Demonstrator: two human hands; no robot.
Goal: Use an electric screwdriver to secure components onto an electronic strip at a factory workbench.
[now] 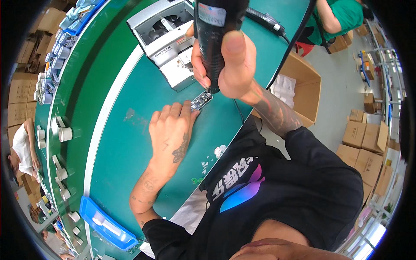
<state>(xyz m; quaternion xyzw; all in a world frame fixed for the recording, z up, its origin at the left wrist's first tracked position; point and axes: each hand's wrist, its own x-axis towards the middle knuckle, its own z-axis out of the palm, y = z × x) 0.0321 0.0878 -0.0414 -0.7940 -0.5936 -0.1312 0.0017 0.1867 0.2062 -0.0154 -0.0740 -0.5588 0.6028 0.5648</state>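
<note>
My right hand [236,65] is wrapped round a thick black electric screwdriver [212,47]. Its tip points down onto the far end of a small narrow part with a circuit board [202,100]. My left hand [172,125] lies on the green tabletop, its fingertips pressed together on the near end of that part. Just beyond the two hands stands a grey-white screw feeder [171,47] with an open top and a front tray. Exactly where the screwdriver's bit meets the board is too small to tell.
A second black screwdriver [265,19] lies at the table's far edge. Left, a green conveyor belt [73,112] carries white handheld devices [64,133]. A blue bin [104,223] sits near left. An open cardboard box [310,93] stands right; a person in green [342,17] is beyond.
</note>
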